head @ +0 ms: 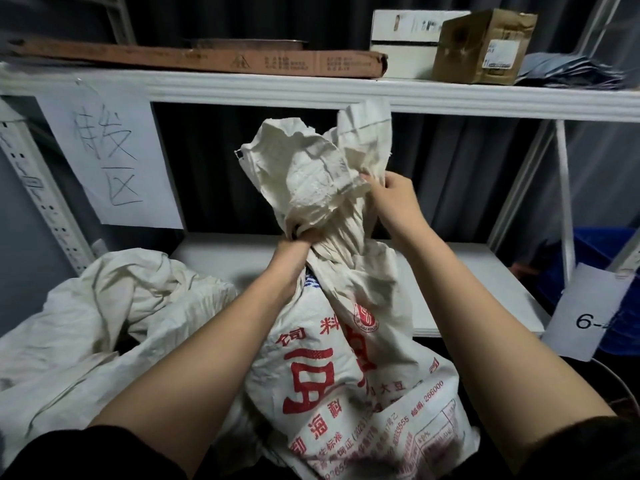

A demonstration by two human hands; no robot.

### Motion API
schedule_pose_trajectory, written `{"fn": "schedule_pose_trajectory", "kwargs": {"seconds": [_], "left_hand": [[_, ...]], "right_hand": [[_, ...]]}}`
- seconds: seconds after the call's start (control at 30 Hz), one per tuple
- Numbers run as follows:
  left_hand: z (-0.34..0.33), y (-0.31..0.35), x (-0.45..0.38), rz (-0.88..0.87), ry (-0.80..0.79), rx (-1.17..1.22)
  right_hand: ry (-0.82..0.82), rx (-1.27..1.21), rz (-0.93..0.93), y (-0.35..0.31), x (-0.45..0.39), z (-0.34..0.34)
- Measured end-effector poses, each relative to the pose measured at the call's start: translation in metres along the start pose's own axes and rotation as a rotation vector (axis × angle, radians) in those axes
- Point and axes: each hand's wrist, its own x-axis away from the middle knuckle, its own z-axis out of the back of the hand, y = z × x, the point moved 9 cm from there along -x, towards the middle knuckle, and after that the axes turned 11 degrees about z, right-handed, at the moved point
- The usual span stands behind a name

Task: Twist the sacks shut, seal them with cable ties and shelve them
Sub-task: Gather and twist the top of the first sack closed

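Observation:
A white woven sack (349, 368) with red printed characters stands upright in front of me, its neck gathered and twisted. My left hand (294, 249) is clenched around the twisted neck. My right hand (393, 197) grips the loose, crumpled top of the sack, which rises to the upper shelf's edge. A second white sack (104, 327) lies slumped and open to the left. No cable tie is visible.
A white lower shelf board (485, 271) runs behind the sack. The upper shelf (311, 91) carries a flat brown carton, a white box and a brown cardboard box (485, 46). Paper signs hang at left and right. A blue bin (609, 271) stands at the right.

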Motion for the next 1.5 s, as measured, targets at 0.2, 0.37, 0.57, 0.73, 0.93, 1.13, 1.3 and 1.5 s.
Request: {"fn": "schedule_pose_trajectory", "kwargs": {"seconds": [0.2,0.37,0.57,0.73,0.93,1.13,1.3,1.5], "left_hand": [[-0.009,-0.006,0.003,0.006,-0.025,-0.074],[-0.018,0.001,0.007,-0.038,-0.034,-0.104],[-0.032,-0.003,0.016,0.006,-0.171,-0.195],[-0.023,0.003,0.016,-0.015,-0.055,-0.107],[-0.005,-0.005,0.008,0.055,0.026,0.025],[-0.012,-0.008,0.01,0.088,-0.025,0.104],[-0.007,-0.012,0.009,0.118,0.06,0.152],[0.005,-0.012,0.006,0.09,0.115,0.092]], "right_hand": [[-0.041,0.025,0.119,-0.023,0.003,-0.01],[-0.059,0.016,0.169,-0.04,-0.006,-0.016],[-0.039,-0.129,-0.056,-0.012,-0.001,-0.016],[-0.194,-0.368,-0.067,-0.015,0.004,-0.039],[-0.114,-0.109,0.132,0.009,0.025,-0.015],[-0.406,0.356,0.022,0.066,0.067,-0.031],[-0.368,0.49,0.049,0.071,0.093,-0.037],[-0.488,0.41,-0.035,0.089,0.108,-0.046]]}}
